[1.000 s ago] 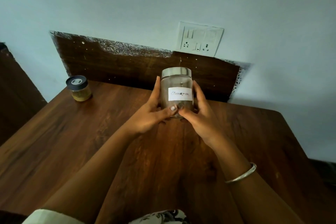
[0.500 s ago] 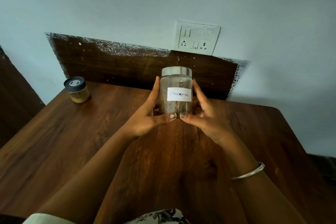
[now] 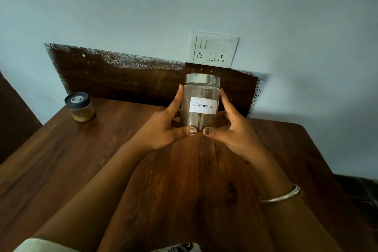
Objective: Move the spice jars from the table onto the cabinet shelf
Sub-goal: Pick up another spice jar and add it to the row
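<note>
A clear glass jar [image 3: 201, 97] with a silver lid and a white label reading "Cinnamon" is held upright between both hands, near the back of the wooden table [image 3: 184, 180]. My left hand [image 3: 163, 127] cups its left side and my right hand [image 3: 231, 129] cups its right side, both thumbs under the jar's front. A small jar [image 3: 80, 107] with a dark lid and yellow-brown powder stands on the table's far left corner. No cabinet shelf is in view.
A dark wooden backboard [image 3: 126, 80] runs along the wall behind the table. A white socket plate [image 3: 214, 49] is on the wall above it. A dark wooden panel [image 3: 12, 116] stands at the left edge. A bangle [image 3: 280, 195] is on the right wrist.
The jar has risen slightly in both hands and the view has shifted a little; the grip is the same. The small jar has not moved.
</note>
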Action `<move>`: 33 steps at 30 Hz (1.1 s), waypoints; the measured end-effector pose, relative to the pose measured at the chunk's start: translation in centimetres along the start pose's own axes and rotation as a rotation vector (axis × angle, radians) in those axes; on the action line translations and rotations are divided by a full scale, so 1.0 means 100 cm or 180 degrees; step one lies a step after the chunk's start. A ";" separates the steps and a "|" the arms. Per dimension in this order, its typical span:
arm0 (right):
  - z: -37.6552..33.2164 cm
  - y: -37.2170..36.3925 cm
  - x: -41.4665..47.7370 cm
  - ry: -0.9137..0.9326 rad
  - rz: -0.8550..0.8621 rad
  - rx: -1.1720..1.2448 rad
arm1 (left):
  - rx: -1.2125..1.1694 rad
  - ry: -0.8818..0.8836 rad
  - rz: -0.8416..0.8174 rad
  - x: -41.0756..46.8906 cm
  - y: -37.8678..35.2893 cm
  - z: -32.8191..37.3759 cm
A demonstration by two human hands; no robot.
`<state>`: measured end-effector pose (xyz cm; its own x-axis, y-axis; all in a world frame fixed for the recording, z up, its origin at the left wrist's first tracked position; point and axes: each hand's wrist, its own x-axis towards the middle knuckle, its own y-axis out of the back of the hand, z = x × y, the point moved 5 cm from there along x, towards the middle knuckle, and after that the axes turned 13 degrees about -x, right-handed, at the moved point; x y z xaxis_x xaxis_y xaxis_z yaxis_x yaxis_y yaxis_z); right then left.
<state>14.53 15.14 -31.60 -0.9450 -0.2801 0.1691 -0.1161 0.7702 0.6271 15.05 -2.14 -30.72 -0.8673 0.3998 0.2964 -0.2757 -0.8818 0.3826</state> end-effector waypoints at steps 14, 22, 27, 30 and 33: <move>-0.007 0.160 0.012 0.0086 0.1496 -0.0953 | 0.0880 -0.0804 -0.0054 0.138 -0.048 0.099; -0.023 0.278 0.021 0.0471 0.2214 -0.1190 | 0.0537 -0.1397 0.0266 0.229 -0.090 0.184; -0.036 0.352 0.036 0.0720 0.2564 -0.1406 | 0.0514 -0.1874 0.0435 0.285 -0.103 0.241; -0.050 0.384 0.052 0.0896 0.2715 -0.1647 | 0.0436 -0.2020 0.0590 0.312 -0.100 0.267; -0.062 0.407 0.071 0.1100 0.2830 -0.1669 | 0.0367 -0.2080 0.0697 0.338 -0.094 0.286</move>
<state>5.03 40.99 -0.15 -0.4797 0.0474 0.8762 0.7892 0.4597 0.4072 0.19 26.78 0.69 -0.4608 0.3164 0.8292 -0.0459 -0.9415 0.3338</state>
